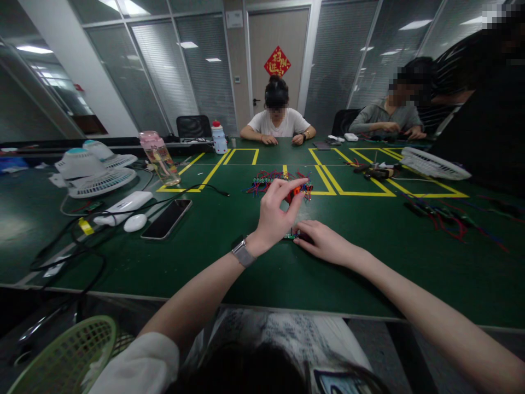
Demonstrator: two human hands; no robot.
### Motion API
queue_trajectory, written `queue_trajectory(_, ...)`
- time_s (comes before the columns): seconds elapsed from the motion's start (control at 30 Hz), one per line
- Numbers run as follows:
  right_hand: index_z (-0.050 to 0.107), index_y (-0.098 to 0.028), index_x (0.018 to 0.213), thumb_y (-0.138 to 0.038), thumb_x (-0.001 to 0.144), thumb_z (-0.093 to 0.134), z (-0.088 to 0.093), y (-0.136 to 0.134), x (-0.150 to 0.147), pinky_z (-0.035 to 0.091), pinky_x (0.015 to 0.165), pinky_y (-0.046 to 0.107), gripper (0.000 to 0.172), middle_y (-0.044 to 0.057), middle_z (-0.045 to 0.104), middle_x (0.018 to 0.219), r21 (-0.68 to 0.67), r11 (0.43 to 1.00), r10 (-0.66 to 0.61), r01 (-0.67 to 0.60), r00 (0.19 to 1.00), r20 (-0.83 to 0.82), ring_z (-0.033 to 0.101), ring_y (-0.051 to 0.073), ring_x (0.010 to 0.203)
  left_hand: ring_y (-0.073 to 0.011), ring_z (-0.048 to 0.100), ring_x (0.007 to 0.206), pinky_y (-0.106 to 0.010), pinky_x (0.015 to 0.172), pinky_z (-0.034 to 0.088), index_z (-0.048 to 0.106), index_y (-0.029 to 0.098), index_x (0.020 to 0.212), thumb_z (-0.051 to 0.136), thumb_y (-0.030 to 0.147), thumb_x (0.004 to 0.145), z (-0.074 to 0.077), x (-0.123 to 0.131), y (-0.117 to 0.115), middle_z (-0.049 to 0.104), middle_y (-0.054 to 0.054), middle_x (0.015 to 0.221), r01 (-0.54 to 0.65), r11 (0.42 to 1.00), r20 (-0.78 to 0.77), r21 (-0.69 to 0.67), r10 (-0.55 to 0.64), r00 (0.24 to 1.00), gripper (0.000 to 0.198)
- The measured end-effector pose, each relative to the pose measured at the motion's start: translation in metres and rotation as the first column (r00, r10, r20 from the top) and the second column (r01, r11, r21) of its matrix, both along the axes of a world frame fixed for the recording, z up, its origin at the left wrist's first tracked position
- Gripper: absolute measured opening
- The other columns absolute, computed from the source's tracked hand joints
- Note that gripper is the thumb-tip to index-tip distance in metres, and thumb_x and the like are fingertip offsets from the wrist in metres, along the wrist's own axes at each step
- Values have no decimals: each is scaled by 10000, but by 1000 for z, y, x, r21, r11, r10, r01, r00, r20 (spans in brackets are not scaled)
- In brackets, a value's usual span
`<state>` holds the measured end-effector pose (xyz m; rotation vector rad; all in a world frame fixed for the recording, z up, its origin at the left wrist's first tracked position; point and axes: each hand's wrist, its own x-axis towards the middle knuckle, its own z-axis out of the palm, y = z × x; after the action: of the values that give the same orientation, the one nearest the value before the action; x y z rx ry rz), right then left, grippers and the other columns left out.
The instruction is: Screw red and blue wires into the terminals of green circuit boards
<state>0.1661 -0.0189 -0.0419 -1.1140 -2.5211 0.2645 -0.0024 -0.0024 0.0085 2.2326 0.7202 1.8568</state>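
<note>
My left hand (pixel 276 212), with a watch on its wrist, is raised over the table. Its thumb and fingers curve round a small orange-and-black object (pixel 296 191), whose kind I cannot make out. Just below and to the right, my right hand (pixel 328 242) rests low on the table, fingers closed at the end of a small green circuit board (pixel 289 237). Most of that board is hidden behind my left wrist and the right fingers. Directly beyond my left hand lies a bunch of small boards with red and blue wires (pixel 262 181).
At left are a phone (pixel 167 219), a white mouse (pixel 135 222), cables, a pink-lidded bottle (pixel 159 158) and white fans (pixel 96 172). Wired boards (pixel 441 213) and another fan (pixel 435 163) lie at right. Yellow tape marks the green table (pixel 229 262). Several people are around it.
</note>
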Motion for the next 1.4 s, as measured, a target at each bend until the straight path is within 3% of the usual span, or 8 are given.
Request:
queue_trajectory(0.13, 598, -170, 975, -213, 912, 552, -1, 1, 0, 455, 754, 325, 88, 73, 630, 878, 6, 1000, 8, -8, 1000, -7, 585, 210, 799, -112, 526, 746, -251, 729, 489, 672, 174, 1006, 654, 194, 867, -1, 1, -1, 536, -12, 840, -46, 996, -8, 76, 47, 999, 142)
queue_trajectory(0.23, 601, -165, 973, -202, 903, 561, -1, 1, 0, 459, 759, 329, 88, 79, 637, 887, 11, 1000, 11, -11, 1000, -13, 589, 218, 817, -119, 536, 764, -264, 735, 497, 660, 167, 1007, 612, 221, 895, -3, 1, -1, 533, -30, 889, -60, 992, -27, 107, 63, 998, 133)
queue_trajectory(0.47, 601, -167, 980, -214, 911, 555, -1, 1, 0, 461, 770, 333, 96, 80, 641, 889, 9, 1000, 9, -9, 1000, -2, 595, 218, 817, -165, 584, 1093, -334, 958, 483, 581, 166, 1170, 374, 149, 983, -1, -1, -3, 623, -88, 1139, 41, 995, -65, 88, -35, 997, 279)
queue_trajectory(0.8, 608, -162, 1013, -217, 915, 552, 0, 1, 0, 463, 780, 340, 126, 87, 642, 905, -8, 1000, 14, -14, 1000, -6, 594, 218, 823, -125, 611, 871, -268, 815, 512, 590, 179, 1145, 544, 173, 927, -3, 1, -2, 648, -37, 981, -15, 993, -38, 116, 19, 999, 223)
queue_trajectory(1.03, 606, -166, 988, -210, 908, 552, 0, 1, 0, 467, 767, 343, 106, 89, 645, 909, -9, 1000, 7, -7, 1000, -10, 594, 223, 833, -120, 557, 777, -257, 714, 498, 630, 192, 977, 637, 271, 885, -3, 1, -1, 555, -13, 861, -48, 991, -55, 121, 55, 997, 121)
queue_trajectory(1.4, 598, -167, 976, -222, 919, 541, 0, 1, 0, 460, 768, 337, 98, 74, 634, 875, 4, 1000, 15, -15, 1000, 0, 586, 211, 804, -155, 541, 849, -291, 743, 484, 614, 170, 1037, 405, 242, 962, -2, -4, -4, 535, -46, 915, 24, 997, -73, 79, -18, 997, 233)
